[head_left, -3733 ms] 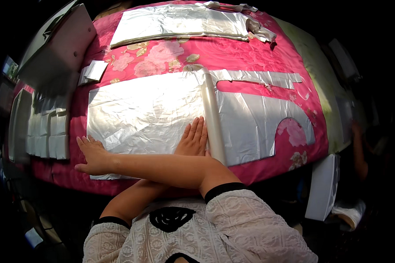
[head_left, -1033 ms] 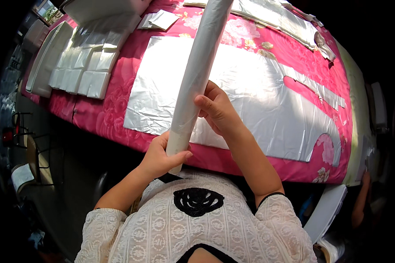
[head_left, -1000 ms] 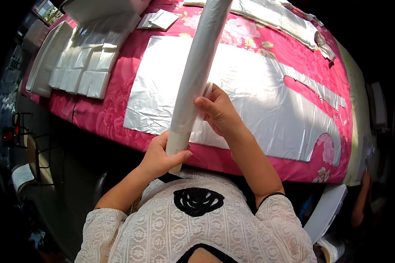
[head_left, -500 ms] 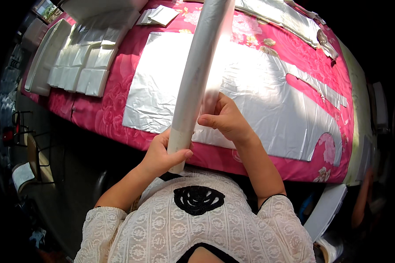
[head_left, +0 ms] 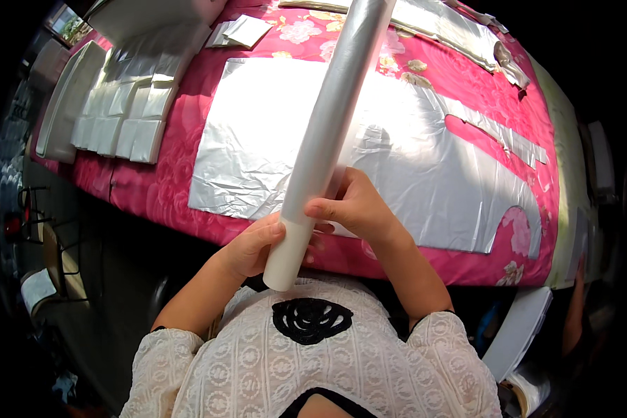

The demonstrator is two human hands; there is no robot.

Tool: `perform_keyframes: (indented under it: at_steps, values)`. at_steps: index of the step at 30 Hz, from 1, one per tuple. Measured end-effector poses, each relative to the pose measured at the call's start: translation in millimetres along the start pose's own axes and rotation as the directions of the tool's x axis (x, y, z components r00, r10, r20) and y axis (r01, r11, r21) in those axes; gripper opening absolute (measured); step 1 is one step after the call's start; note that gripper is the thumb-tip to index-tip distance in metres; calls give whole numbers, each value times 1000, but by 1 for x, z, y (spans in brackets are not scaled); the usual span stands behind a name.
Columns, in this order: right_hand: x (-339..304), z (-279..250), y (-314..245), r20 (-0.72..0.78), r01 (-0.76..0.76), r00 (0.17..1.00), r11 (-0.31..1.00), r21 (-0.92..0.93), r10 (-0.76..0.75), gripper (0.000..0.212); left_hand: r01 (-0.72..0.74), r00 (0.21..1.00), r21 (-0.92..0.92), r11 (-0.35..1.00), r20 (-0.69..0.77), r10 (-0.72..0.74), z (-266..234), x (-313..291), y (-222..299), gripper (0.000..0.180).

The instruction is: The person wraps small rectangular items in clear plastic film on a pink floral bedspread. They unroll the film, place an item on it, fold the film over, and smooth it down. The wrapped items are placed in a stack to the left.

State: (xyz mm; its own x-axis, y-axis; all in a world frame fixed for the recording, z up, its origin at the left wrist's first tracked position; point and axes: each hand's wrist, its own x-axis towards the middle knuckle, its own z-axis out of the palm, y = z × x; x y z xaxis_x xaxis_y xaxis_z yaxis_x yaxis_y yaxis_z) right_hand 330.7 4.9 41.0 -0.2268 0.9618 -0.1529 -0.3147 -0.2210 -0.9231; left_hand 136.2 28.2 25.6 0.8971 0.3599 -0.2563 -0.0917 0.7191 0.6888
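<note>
A long roll of translucent plastic film [head_left: 327, 125] slants up and away from my body, its lower end just above my lap and its top cut off by the picture's edge. My left hand [head_left: 252, 245] grips it near the lower end, thumb at its side and fingers passing behind. Slightly higher, my right hand [head_left: 359, 207] holds the right side, with the thumb on the front and fingers partly hidden behind. Beneath the roll, a large silvery-white plastic sheet [head_left: 425, 181] lies flat, wrinkled, with a slot and a rounded cutout at its right end.
A pink floral cloth [head_left: 167, 164] covers the table. Stacks of small white packets [head_left: 136, 129] stand at the left beside a white tray [head_left: 70, 104]. A few packets [head_left: 238, 32] lie farther back. Another folded plastic sheet [head_left: 442, 31] runs along the far side. Someone's arm [head_left: 575, 313] shows at far right.
The roll's lower end has come nearer my body, and its top has tilted to the right. My right hand has moved down toward me; my left thumb has shifted to the roll's side.
</note>
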Motion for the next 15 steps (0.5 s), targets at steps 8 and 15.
perform_keyframes:
  at_steps: [8,15]
  values:
    - [-13,13,20,-105,-159,987,859,-486,123,49,44,927,390,920,-360,108,-7,10,-9,66]
    - [-16,-56,12,-285,-182,954,936,-302,93,43,266,937,288,920,-302,-176,-30,-34,-5,58]
